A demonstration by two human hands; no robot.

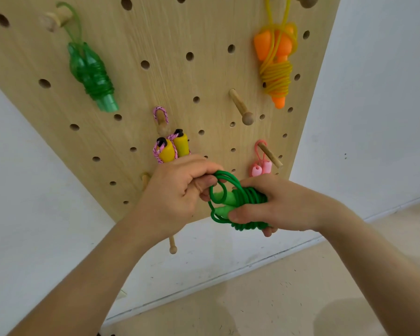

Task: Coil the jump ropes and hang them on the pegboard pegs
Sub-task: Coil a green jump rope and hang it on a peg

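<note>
Gripping green jump rope, both hands

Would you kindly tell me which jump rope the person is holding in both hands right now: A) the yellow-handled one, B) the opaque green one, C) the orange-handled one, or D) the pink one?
B: the left hand pinches a loose loop and the right hand grips the coiled bundle of the opaque green jump rope.

Green rope, orange rope, tan pegboard.
</note>
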